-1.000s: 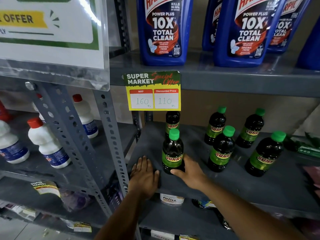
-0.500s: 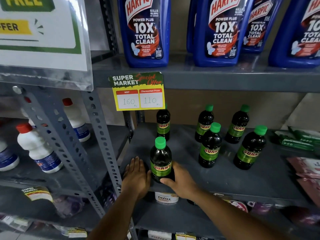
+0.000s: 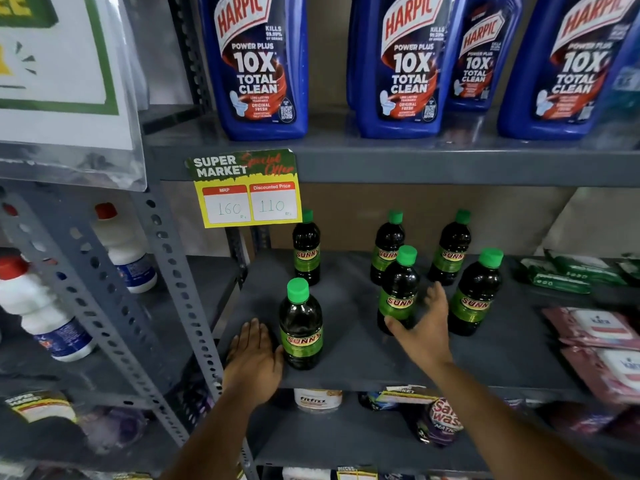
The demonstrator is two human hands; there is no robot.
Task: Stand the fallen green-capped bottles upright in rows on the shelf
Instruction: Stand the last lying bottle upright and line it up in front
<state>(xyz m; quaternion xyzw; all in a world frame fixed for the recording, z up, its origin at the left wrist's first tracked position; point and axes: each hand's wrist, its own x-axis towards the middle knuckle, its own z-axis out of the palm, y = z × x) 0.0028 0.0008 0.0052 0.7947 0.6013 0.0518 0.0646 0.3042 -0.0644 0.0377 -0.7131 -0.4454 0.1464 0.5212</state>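
Observation:
Several dark green-capped bottles stand upright on the grey shelf [image 3: 349,362]. The front-left bottle [image 3: 300,327] stands alone near the edge. My left hand [image 3: 254,358] lies flat on the shelf just left of it, touching its base. My right hand [image 3: 424,327] is open with fingers spread, reaching between the front-middle bottle [image 3: 398,289] and the front-right bottle [image 3: 476,292], its thumb by the middle bottle's base. Behind stand a back-left bottle [image 3: 306,251], a back-middle bottle [image 3: 388,247] and a back-right bottle [image 3: 450,249].
A price tag [image 3: 247,188] hangs from the shelf above, which carries large blue cleaner bottles [image 3: 259,67]. Green packets [image 3: 568,271] and pink packs [image 3: 602,348] lie at the shelf's right. White red-capped bottles [image 3: 45,313] stand on the left rack behind a perforated post [image 3: 180,292].
My right hand let go of the front-left bottle and moved right, up to the front-middle bottle. The left hand stayed flat on the shelf. The camera shifted closer.

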